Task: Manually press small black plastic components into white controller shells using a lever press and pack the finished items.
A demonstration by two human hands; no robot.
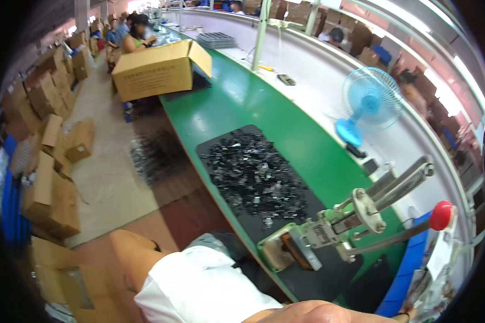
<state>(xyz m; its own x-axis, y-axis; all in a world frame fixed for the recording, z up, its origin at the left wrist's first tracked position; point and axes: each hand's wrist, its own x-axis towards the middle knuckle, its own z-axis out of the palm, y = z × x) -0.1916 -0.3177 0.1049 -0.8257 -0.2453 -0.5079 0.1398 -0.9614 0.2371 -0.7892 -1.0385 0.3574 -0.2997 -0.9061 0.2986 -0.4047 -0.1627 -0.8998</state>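
A worker's right hand (410, 314), blurred and nearly cut off, lies near a blue bin (407, 274) beyond the hand-lever press (328, 229); its grip cannot be told. The left hand is hidden.

Factory workshop — green workbench (237, 94), hand press (322, 232), stacked cartons (59, 210).

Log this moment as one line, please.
right hand: near blue plastic bin, grip unclear | left hand: unseen | red-knobbed metal lever press: no hand on it | small glossy black parts: heaped on flat black mat
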